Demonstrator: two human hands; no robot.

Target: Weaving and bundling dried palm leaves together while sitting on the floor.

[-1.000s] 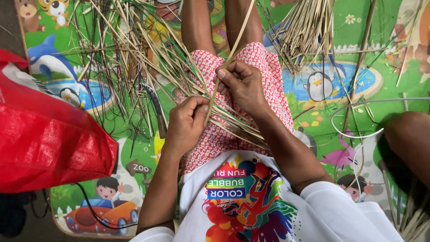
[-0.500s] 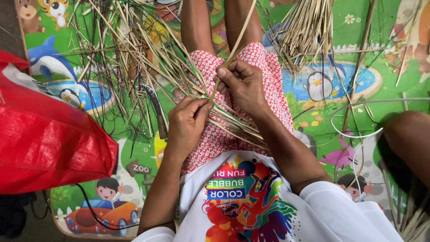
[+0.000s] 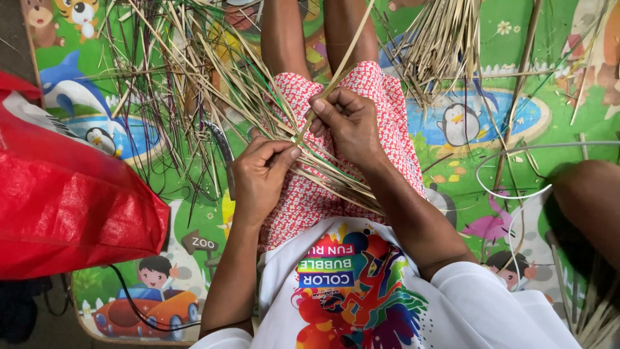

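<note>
The person is sitting on a bright cartoon play mat (image 3: 491, 110) with a fan of pale reed strips (image 3: 258, 110) spreading across the lap, over the red patterned shorts (image 3: 387, 123). The right hand (image 3: 352, 126) is pinching one long flat strip (image 3: 339, 71) between thumb and fingers (image 3: 321, 105); that strip is running up toward one o'clock and out of view. The left hand (image 3: 258, 178) is curling its fingers closed on the crossing strips at their meeting point.

Against the views of a second ago, the left hand is sitting further toward nine o'clock and slightly higher, its knuckles turned more upward, while the right hand is hardly shifting its pinch. The lower end of the held strip is now lying nearer the left fingertips, which suggests the strip is being tucked into the lapped bundle, though the crossing itself is too crowded to read for certain.

At nine o'clock a red plastic bag (image 3: 64, 194) is slumping on the mat. A dark-handled knife (image 3: 223, 152) is lying just beside the left hand. At twelve to one o'clock a tied bundle of reeds (image 3: 445, 45) is hanging into view, and a thin white wire loop (image 3: 516, 171) is lying at three o'clock beside another person's arm (image 3: 588, 200).
</note>
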